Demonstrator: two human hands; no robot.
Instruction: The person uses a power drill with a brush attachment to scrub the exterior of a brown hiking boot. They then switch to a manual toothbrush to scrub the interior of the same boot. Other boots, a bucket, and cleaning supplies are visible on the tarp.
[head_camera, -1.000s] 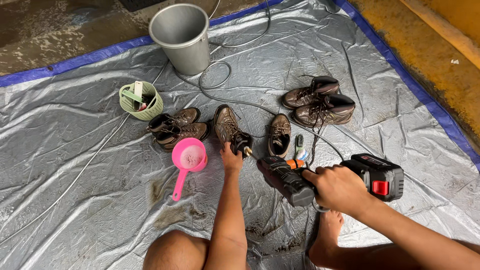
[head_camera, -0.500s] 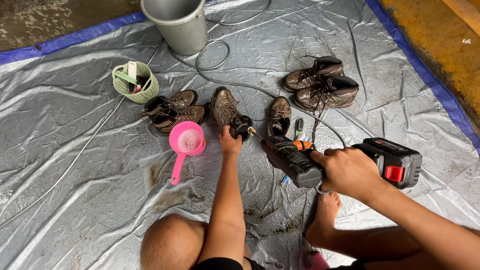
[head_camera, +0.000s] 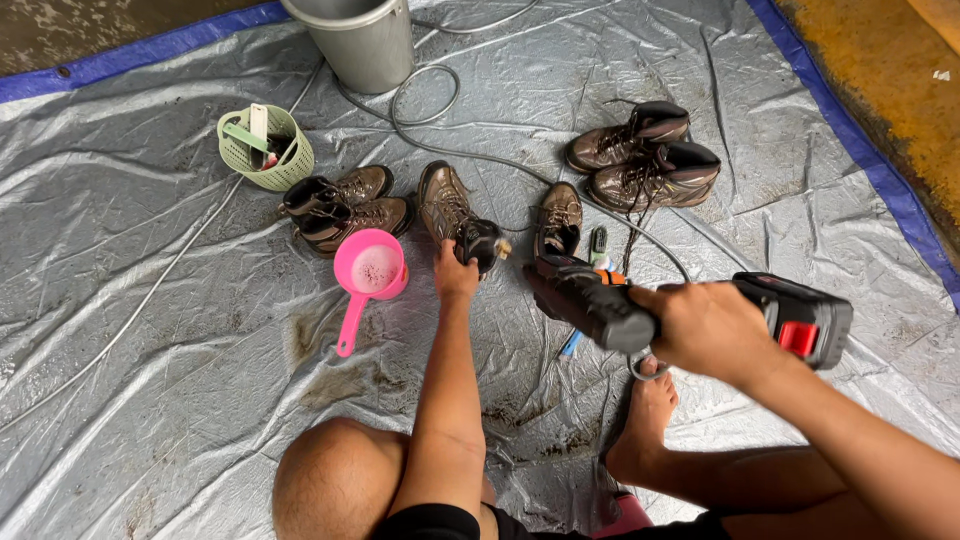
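Note:
My left hand reaches forward and grips the heel end of a muddy brown boot lying on the grey tarp. My right hand is closed around the handle of a black cordless power tool with a red-and-black battery pack; its nose points left towards that boot. A second single boot lies just right of the first, beside the tool's nose.
A pink scoop lies left of my left hand. Two more boot pairs sit at the left and far right. A green basket, a grey bucket and a hose lie beyond. My bare foot rests below the tool.
The view has shifted down and closer. My right hand has lifted the power tool slightly and brought it left towards the boot. My left hand keeps its hold on the boot.

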